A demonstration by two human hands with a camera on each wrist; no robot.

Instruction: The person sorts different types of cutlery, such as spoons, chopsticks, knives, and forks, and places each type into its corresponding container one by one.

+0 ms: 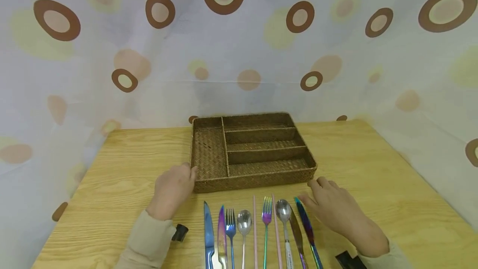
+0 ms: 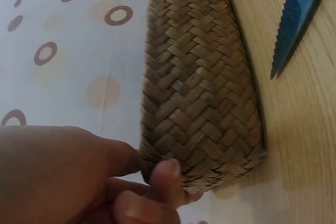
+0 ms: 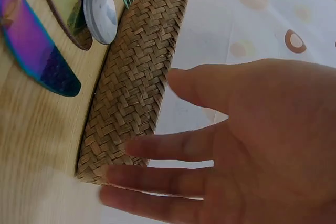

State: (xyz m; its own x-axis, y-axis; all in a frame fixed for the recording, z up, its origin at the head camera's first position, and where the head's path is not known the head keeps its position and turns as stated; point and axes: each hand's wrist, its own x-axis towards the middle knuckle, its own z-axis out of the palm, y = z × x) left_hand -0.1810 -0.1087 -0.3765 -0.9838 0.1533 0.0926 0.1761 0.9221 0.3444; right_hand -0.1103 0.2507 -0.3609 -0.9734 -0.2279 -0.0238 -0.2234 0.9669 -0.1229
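Observation:
A brown woven cutlery tray (image 1: 254, 181) stands on the table, one long compartment at its left and 3 crosswise ones at its right. My left hand (image 1: 173, 190) grips its front left corner; in the left wrist view the thumb is at the rim and the fingers (image 2: 167, 174) bend round the corner. At the front right corner is my right hand (image 1: 337, 206), its fingers (image 3: 173, 148) fairly straight and spread, holding nothing. Whether they touch the woven wall (image 3: 128, 72) I cannot tell.
In front of the tray lies a row of cutlery: a blue serrated knife (image 1: 208, 231), blue fork (image 1: 230, 223), silver spoon (image 1: 244, 223), pink chopstick (image 1: 255, 231), rainbow fork (image 1: 267, 215), white-handled spoon (image 1: 284, 211) and rainbow knife (image 1: 307, 223). Patterned cloth (image 1: 224, 53) hangs behind the wooden table (image 1: 123, 169).

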